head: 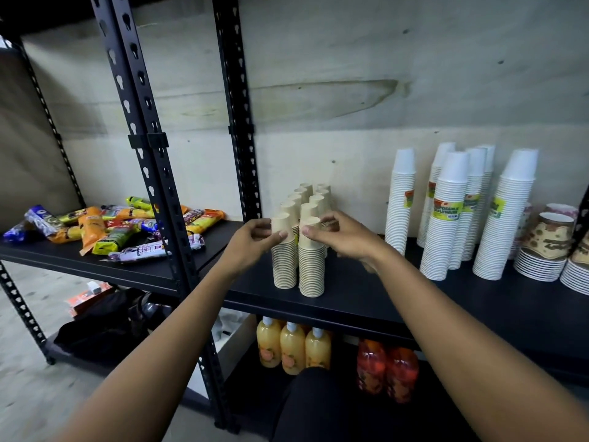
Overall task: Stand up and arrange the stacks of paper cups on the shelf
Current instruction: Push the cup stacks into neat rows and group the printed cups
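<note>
Several stacks of small beige paper cups stand upright in two rows on the black shelf [366, 301]. My left hand [251, 242] pinches the top of the front left beige stack [284, 266]. My right hand [341, 237] grips the top of the front right beige stack [311, 272]. Behind them the other beige stacks [310, 197] run back toward the wall. Tall white cup stacks [446, 224] with yellow-green labels stand upright to the right.
Patterned cups on piles of white plates [541, 260] sit at the far right. Snack packets [105, 228] lie on the left shelf beyond a black upright post [149, 154]. Juice bottles [293, 346] and red drink bottles [385, 368] stand on the shelf below.
</note>
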Available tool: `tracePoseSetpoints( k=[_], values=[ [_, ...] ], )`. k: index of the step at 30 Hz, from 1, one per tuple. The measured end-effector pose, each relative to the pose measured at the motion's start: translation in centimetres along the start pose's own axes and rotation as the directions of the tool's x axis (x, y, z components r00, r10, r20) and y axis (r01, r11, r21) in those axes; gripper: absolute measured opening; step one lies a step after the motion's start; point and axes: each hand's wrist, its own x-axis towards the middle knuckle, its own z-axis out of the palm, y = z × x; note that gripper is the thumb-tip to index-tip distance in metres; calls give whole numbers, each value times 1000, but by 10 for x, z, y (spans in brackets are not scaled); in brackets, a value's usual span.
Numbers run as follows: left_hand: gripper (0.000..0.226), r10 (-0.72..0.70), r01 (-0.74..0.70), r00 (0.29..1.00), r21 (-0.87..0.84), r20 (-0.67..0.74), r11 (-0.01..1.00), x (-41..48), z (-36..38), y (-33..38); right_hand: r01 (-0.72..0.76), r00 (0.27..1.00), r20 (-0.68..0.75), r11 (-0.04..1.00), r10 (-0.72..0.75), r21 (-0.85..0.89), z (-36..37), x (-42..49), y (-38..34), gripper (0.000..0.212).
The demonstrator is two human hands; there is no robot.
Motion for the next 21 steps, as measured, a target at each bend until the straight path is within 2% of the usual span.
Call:
tracePoseSetpoints(
  k=[3,5,8,14,17,19,21],
  values=[
    [48,-103,117,989,-137,107,984,-13,0,-29,-180,979,160,911,128,371,12,-3,45,40],
    [44,-140,170,971,-147,192,974,-17,1,-49,-200,974,185,886,132,418,27,-5,71,41],
    [56,-103,132,964,-104,245,986,-16,2,-64,-99,992,103,952,72,288,39,-4,88,59],
    [60,-63,68,978,-23,198,997,-15,13,-72,34,998,43,996,-38,88,53,2,90,66],
    [66,-39,29,993,85,113,996,-15,21,-75,76,984,-156,996,-81,-42,66,2,92,64],
    [71,-21,18,1000,164,15,986,-17,30,-74,80,938,-327,990,-115,-118,77,4,92,66],
    [69,28,-12,998,270,-56,963,-20,38,-73,66,904,-410,986,-123,-152,85,5,89,69]
  ],
)
